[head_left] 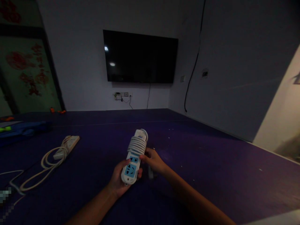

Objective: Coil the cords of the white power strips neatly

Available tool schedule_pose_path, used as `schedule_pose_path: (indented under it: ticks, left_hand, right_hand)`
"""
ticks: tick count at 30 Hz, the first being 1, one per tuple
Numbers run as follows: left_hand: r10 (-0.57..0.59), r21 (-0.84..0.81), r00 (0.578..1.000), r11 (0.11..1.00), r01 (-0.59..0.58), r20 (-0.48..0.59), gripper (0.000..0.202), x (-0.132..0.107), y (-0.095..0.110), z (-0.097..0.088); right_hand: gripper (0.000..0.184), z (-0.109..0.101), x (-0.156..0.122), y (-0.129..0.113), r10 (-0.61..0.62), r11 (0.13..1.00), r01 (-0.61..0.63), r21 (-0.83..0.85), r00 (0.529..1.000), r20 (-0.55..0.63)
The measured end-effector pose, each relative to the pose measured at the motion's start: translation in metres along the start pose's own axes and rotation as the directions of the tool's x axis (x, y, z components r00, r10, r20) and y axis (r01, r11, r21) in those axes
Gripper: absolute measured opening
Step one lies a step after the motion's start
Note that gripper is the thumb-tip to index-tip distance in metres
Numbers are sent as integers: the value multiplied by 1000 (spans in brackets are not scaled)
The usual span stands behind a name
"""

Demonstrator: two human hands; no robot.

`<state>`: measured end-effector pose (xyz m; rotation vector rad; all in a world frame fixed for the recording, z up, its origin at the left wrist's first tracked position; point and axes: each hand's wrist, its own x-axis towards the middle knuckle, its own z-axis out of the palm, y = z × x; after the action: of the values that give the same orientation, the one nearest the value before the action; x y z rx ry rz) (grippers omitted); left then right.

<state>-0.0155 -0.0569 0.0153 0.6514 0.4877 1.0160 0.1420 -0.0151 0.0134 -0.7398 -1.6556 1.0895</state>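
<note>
A white power strip (130, 170) with blue socket faces is held up in front of me, tilted with its far end leaning right. Its white cord (137, 145) is wound in several tight turns around the upper half. My left hand (118, 178) wraps the lower end, thumb on the sockets and fingertips showing at the right edge. At the right side, just below the coils, my right hand (153, 161) pinches the strip, thumb on top. Beneath the right hand hangs a greyish piece, perhaps the plug (150, 172), too dark to make out fully.
On the purple floor (211, 175) to the left lies another power strip (73, 144) with a loosely looped cord (44, 162). Blue cloth (28, 128) and small orange objects (61, 111) lie farther off. A television (142, 57) hangs on the far wall; a black cable (192, 75) dangles at right.
</note>
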Motion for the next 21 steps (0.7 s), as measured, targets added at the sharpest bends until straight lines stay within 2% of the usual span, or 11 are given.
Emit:
schedule_pose_path:
  ticks: [5, 8, 11, 17, 21]
  left_hand:
    - [-13, 116, 1000, 993, 15, -16, 47, 4, 3, -2]
    - [-24, 161, 998, 986, 34, -60, 47, 8, 4, -4]
    - [-15, 213, 993, 976, 40, -117, 45, 10, 5, -5]
    - [77, 310, 985, 951, -26, -154, 51, 12, 3, -7]
    - [165, 375, 972, 922, -91, -168, 57, 11, 3, -7]
  right_hand:
    - [43, 1, -5, -4, -39, 999, 37, -30, 998, -52]
    - [44, 0, -6, -6, -52, 997, 47, -61, 996, -75]
    - [42, 1, -6, -6, -35, 998, 33, -55, 999, -38]
    - [42, 6, -5, -4, -10, 992, -2, 126, 995, 94]
    - [43, 9, -4, -5, -44, 986, 34, 163, 997, 62]
